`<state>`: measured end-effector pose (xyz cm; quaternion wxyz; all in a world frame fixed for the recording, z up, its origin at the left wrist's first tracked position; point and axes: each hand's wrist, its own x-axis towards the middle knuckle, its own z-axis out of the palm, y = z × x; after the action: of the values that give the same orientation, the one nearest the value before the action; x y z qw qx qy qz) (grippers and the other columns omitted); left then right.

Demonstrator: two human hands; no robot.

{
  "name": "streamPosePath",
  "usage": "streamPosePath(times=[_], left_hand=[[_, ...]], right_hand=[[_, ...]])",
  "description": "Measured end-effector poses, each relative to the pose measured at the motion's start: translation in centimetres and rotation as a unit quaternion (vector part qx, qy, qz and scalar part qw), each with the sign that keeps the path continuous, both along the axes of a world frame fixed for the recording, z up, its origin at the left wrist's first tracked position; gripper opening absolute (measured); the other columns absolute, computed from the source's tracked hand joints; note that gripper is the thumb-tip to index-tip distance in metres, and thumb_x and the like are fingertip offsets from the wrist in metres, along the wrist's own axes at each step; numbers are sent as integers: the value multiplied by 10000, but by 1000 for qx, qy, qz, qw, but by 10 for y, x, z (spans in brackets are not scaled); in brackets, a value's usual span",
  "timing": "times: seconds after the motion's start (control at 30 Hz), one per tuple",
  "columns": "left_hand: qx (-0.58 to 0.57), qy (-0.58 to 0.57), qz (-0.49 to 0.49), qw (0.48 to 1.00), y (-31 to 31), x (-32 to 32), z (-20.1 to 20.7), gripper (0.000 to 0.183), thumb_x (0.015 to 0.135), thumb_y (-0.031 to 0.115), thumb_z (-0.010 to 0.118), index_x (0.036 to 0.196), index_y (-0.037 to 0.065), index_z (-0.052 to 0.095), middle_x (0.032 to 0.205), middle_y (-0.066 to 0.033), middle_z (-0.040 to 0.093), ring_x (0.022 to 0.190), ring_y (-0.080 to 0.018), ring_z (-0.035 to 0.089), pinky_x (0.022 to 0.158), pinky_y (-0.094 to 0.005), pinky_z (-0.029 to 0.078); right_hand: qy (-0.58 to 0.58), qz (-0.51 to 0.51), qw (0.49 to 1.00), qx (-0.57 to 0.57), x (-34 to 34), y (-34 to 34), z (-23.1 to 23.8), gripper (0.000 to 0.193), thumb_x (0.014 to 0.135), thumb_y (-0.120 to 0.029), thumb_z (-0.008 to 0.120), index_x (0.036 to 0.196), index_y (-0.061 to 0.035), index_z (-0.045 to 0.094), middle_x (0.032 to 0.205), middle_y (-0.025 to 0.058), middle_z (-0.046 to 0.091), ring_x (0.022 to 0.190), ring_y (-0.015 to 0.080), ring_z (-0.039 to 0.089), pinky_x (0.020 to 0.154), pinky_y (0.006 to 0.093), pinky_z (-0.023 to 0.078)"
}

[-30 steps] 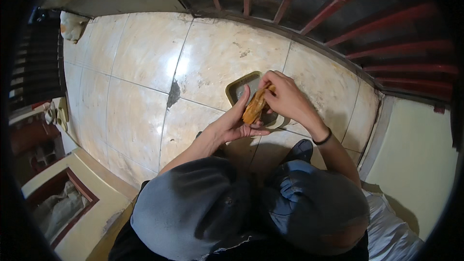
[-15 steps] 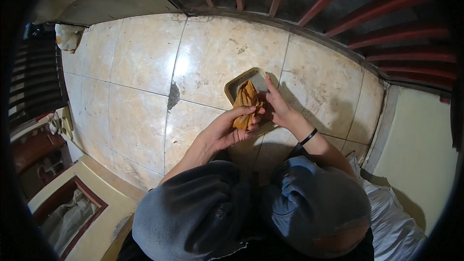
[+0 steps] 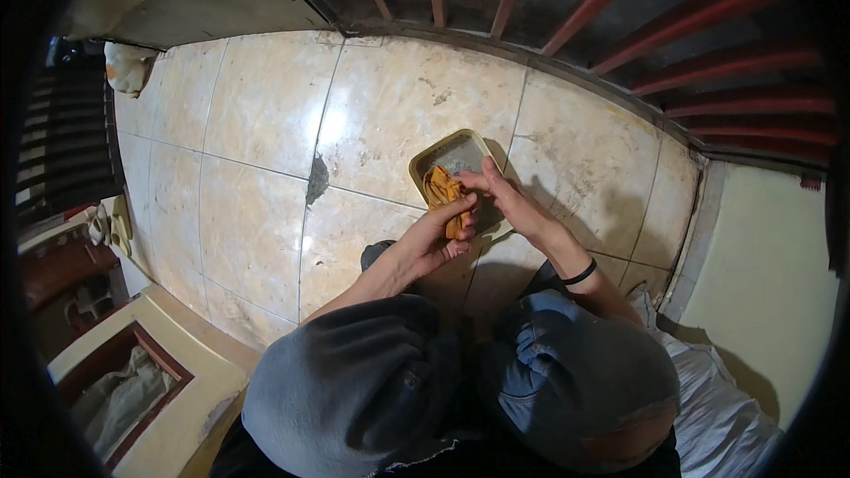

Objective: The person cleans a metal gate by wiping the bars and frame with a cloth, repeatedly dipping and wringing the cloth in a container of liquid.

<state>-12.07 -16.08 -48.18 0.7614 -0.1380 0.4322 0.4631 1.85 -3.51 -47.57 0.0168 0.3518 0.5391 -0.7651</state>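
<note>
Clutches a crumpled orange-brown cloth (image 3: pixel 439 188) in the curled left hand (image 3: pixel 432 235), above the left part of a shallow tray (image 3: pixel 467 149) on the tiled floor (image 3: pixel 257 106). Holds the right hand (image 3: pixel 512 202) loosely spread beside the cloth (cannot tell whether touching). Wears a dark band (image 3: pixel 580 273) on the right wrist.

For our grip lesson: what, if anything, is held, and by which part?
The left hand holds an orange cloth by its lower part; whether the right hand does is unclear.

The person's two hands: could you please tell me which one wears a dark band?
The right hand, with a black band around its wrist; the left hand, holding the orange cloth, has a bare wrist.
</note>
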Motion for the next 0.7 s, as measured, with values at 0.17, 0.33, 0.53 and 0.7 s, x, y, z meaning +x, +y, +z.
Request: streamPosePath(times=[0.17, 0.33, 0.53, 0.7], left_hand=[[75, -244, 59, 965, -1, 6, 2, 170, 965, 262, 626, 925, 114, 551, 674, 26, 469, 513, -71, 433, 400, -200, 329], [114, -288, 80, 947, 8, 10, 2, 213, 969, 294, 620, 901, 104, 550, 645, 19, 453, 481, -73, 415, 375, -193, 312], [25, -230, 7, 973, 6, 7, -5, 223, 968, 308, 628, 894, 115, 547, 618, 27, 423, 441, -67, 366, 363, -191, 273], [-37, 106, -138, 984, 14, 19, -13, 231, 967, 329, 640, 921, 125, 541, 651, 29, 450, 456, -56, 363, 370, -211, 257]], right_hand=[[104, -34, 986, -129, -16, 1, -13, 621, 978, -386, 666, 1459, -69, 435, 1473, 143, 487, 1342, 255, 507, 1139, 390, 392], [174, -79, 937, -293, -29, 0, -31, 396, 975, -292, 678, 1272, -42, 597, 1153, 122, 661, 1127, 234, 654, 988, 343, 541], [17, -58, 978, -199, -39, 3, -37, 325, 999, -343, 655, 1109, -39, 685, 801, 2, 592, 739, 107, 579, 620, 233, 476], [-30, -25, 999, 34, -42, 0, -66, 362, 1013, -373, 628, 972, -26, 726, 772, 15, 624, 716, 102, 577, 590, 253, 456]])
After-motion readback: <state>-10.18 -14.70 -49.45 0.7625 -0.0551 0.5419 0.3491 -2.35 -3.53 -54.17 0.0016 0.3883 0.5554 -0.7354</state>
